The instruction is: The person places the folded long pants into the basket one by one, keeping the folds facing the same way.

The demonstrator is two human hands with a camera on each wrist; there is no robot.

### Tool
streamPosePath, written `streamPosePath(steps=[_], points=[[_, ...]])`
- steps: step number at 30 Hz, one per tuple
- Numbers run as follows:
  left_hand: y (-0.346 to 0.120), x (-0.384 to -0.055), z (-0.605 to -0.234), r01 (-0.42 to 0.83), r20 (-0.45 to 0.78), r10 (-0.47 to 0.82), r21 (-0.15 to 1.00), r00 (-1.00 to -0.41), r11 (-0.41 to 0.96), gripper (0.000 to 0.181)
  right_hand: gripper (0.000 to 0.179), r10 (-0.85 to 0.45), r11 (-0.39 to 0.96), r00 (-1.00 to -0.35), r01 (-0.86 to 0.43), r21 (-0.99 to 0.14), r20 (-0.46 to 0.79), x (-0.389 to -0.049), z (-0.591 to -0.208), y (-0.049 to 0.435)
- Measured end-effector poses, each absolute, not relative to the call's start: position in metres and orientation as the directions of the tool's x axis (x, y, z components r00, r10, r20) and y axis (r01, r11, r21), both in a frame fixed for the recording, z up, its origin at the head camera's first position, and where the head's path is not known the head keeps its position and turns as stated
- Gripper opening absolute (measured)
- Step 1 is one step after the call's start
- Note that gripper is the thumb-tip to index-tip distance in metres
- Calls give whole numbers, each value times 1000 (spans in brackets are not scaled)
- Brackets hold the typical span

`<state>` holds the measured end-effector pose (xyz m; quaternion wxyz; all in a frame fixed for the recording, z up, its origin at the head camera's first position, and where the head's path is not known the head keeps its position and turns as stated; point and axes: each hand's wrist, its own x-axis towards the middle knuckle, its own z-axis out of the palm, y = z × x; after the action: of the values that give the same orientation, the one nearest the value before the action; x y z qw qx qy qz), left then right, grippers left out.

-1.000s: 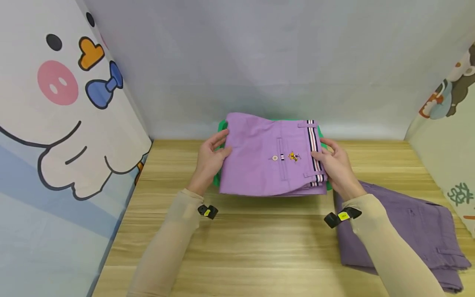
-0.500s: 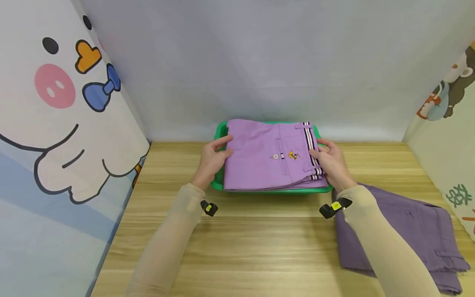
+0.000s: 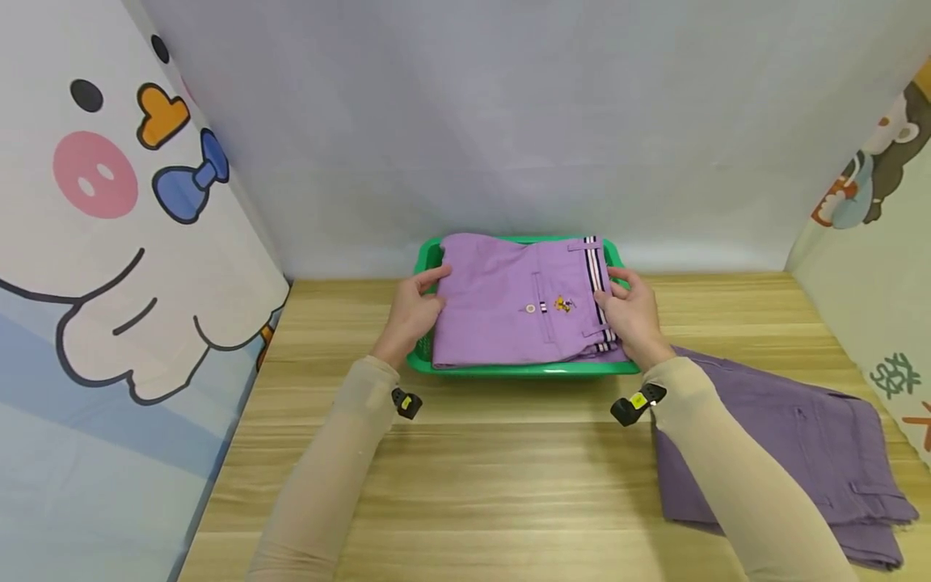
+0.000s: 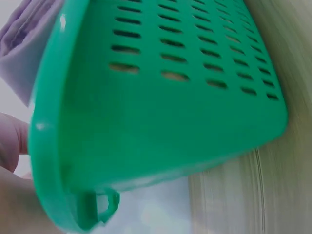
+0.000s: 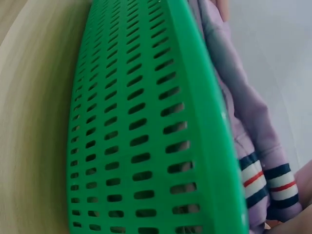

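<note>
Folded lilac trousers (image 3: pixel 502 307), with a striped waistband, a button and a small embroidered figure, lie level in the mouth of a green plastic basket (image 3: pixel 531 370). At their left edge my left hand (image 3: pixel 413 315) holds the fold, thumb on top. My right hand (image 3: pixel 631 311) grips the waistband end, its thumb over the stripes and the other fingers partly hidden behind. In the left wrist view the slotted basket wall (image 4: pixel 146 122) fills most of the picture, with part of the hand (image 4: pixel 19 195) beside the rim. Lilac cloth (image 5: pixel 243 107) rises above the rim in the right wrist view.
Darker purple trousers (image 3: pixel 785 436) lie folded on the wooden table (image 3: pixel 494 469) at the right, partly under my right forearm. A pale curtain (image 3: pixel 509 121) stands behind the basket, with cartoon-printed panels (image 3: pixel 109 307) at the sides.
Both hands have lowered the lilac trousers into the basket's mouth and shifted slightly left. More of the green rim now shows around them. The darker trousers stay on the table.
</note>
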<state>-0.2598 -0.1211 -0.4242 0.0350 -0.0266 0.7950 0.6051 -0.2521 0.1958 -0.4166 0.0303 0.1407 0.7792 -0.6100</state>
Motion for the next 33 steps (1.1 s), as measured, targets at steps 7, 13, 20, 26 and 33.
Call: streamPosePath(steps=[7, 13, 20, 26, 33], points=[[-126, -256, -430, -46, -100, 115, 913, -988, 405, 74, 62, 160, 258, -964, 249, -934, -213, -252, -425, 192], [-127, -253, -436, 147, 18, 219, 794, -976, 590, 69, 62, 163, 313, -966, 242, -918, -199, -249, -430, 189], [-120, -244, -440, 323, 167, 276, 520, -946, 791, 50, 66, 104, 512, -984, 178, -841, -145, -249, -434, 189], [-115, -234, -434, 427, 181, 387, 385, -904, 818, 40, 68, 97, 633, -987, 163, -757, -132, -249, -436, 188], [-111, -230, -435, 443, 22, 461, 319, -887, 838, 48, 70, 61, 705, -984, 162, -690, -168, -249, -438, 186]])
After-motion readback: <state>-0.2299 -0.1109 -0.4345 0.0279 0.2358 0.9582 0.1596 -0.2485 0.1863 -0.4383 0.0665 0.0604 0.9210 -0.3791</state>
